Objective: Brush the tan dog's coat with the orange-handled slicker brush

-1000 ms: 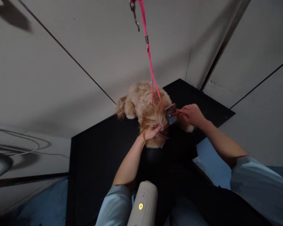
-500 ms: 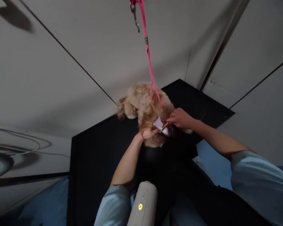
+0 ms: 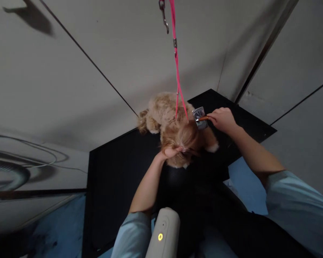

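Dog: I see a small dog (image 3: 174,125) with fluffy, curly tan fur lying on the black table (image 3: 115,172); its head is toward me, its body toward the wall.
Left hand: my left hand (image 3: 170,152) is curled shut on a tuft of fur at the dog's head, fingers pressed together around it.
Right hand: my right hand (image 3: 223,119) pinches the thin orange-brown handle of the brush (image 3: 200,118), thumb and fingers closed on it.
Brush: a flat, squarish head with a shiny metallic face, held just above the dog's shoulder, beside the leash; I cannot tell whether it touches the fur.
Leash: a thin pink leash (image 3: 177,68) runs taut from the top edge down to the dog's neck; a metal clip (image 3: 163,16) hangs from it near the top.
Table: matte black, finely textured top with straight edges, set into the corner of pale grey wall panels (image 3: 70,89).
Device: a rounded, smooth off-white device (image 3: 164,233) with a small lit yellow dot sits at my chest, between my light blue sleeves (image 3: 298,208).
Containers: none that I can make out.
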The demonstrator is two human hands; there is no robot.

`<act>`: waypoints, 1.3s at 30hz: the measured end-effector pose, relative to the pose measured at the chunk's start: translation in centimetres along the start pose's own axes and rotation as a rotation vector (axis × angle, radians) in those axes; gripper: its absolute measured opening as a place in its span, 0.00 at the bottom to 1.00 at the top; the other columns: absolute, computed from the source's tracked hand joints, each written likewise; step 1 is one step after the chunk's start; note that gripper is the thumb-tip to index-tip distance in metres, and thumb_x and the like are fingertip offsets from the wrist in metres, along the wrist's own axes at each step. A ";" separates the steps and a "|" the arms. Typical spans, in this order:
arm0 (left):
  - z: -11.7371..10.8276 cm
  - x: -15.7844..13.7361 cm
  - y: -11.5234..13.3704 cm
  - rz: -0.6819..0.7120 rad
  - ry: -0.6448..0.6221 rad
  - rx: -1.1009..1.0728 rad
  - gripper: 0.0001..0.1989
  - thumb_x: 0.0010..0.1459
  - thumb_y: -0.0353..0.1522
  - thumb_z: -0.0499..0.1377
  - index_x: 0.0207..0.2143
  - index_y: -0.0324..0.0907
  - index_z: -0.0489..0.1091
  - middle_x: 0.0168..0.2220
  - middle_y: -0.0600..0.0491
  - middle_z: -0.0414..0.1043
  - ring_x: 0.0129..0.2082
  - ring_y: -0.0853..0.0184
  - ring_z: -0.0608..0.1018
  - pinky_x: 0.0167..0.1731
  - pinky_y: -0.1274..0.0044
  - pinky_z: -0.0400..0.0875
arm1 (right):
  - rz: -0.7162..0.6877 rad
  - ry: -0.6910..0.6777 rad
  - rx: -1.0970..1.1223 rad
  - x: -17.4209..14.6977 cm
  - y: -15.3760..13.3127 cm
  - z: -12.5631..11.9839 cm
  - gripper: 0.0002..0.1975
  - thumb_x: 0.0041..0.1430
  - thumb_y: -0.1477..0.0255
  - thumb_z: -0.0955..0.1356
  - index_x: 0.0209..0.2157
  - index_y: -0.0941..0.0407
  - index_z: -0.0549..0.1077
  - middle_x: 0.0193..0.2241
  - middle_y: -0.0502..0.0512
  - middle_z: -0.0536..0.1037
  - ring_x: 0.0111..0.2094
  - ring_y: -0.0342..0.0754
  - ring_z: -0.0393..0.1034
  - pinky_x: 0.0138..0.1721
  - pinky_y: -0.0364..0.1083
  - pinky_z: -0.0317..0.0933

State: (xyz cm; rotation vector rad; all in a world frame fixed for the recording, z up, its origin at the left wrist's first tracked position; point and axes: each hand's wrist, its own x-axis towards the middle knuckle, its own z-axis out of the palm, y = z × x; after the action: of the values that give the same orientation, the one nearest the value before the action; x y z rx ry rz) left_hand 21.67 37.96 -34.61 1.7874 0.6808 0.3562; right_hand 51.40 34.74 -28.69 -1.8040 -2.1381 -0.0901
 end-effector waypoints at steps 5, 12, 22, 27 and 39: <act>0.3 0.2 -1.4 0.022 0.213 -0.208 0.25 0.52 0.54 0.64 0.33 0.41 0.78 0.35 0.47 0.80 0.42 0.59 0.80 0.53 0.66 0.73 | -0.221 -0.180 0.238 -1.8 -1.4 2.8 0.13 0.63 0.71 0.67 0.44 0.53 0.82 0.37 0.58 0.81 0.40 0.51 0.69 0.43 0.50 0.54; 2.2 0.0 -1.5 0.019 0.541 -0.557 0.25 0.42 0.54 0.70 0.28 0.42 0.75 0.30 0.50 0.77 0.36 0.61 0.79 0.50 0.64 0.73 | 0.130 0.057 0.376 -4.8 -1.8 7.3 0.15 0.64 0.70 0.65 0.46 0.57 0.81 0.39 0.63 0.81 0.41 0.54 0.70 0.46 0.52 0.59; 1.2 -0.5 -1.5 -0.049 0.821 -0.630 0.25 0.36 0.48 0.75 0.31 0.41 0.77 0.32 0.51 0.79 0.36 0.61 0.80 0.48 0.67 0.74 | 0.654 0.121 0.824 -7.1 -2.2 10.7 0.15 0.60 0.68 0.64 0.38 0.59 0.80 0.34 0.59 0.82 0.36 0.51 0.75 0.41 0.48 0.67; 0.8 -0.5 -0.2 0.061 0.527 -0.219 0.27 0.49 0.57 0.64 0.23 0.41 0.74 0.24 0.51 0.74 0.28 0.65 0.76 0.40 0.72 0.73 | 0.415 -0.611 1.102 -12.2 -12.5 11.3 0.13 0.59 0.67 0.66 0.26 0.59 0.75 0.22 0.53 0.77 0.24 0.46 0.69 0.30 0.44 0.63; 1.4 -1.0 0.3 0.080 0.327 0.198 0.45 0.58 0.65 0.37 0.32 0.42 0.81 0.33 0.45 0.81 0.36 0.59 0.80 0.39 0.70 0.74 | 0.225 -0.762 0.694 -13.1 -7.3 8.3 0.14 0.62 0.71 0.63 0.34 0.60 0.79 0.31 0.58 0.80 0.32 0.49 0.72 0.34 0.45 0.61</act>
State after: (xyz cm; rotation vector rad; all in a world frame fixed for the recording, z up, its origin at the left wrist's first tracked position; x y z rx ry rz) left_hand 21.75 36.20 -34.70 1.9686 0.9002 0.6647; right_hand 44.30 23.17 -39.17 -1.7411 -1.9498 1.4027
